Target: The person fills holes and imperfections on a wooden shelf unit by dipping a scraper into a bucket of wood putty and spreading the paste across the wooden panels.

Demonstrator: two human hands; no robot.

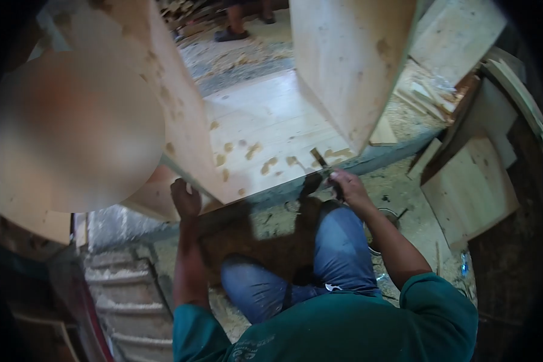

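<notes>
My right hand [348, 186] is closed around the handle of a putty knife [318, 158], its flat blade pointing up and left over the front edge of a pale wooden board [271, 130]. Brown filler patches dot that board. Beside the lower front edge of the left upright panel [190, 130], my left hand [186, 198] is closed with fingers curled; what they hold, if anything, is hidden. A right upright panel [353, 66] stands on the far side of the board.
A blurred disc covers the left side. Loose wooden boards [473, 190] lean at the right, near wood offcuts [425, 99]. A round container [389, 216] sits partly behind my right forearm. Dusty ridged slats [127, 301] lie lower left. Another person's feet [232, 33] stand beyond, amid shavings.
</notes>
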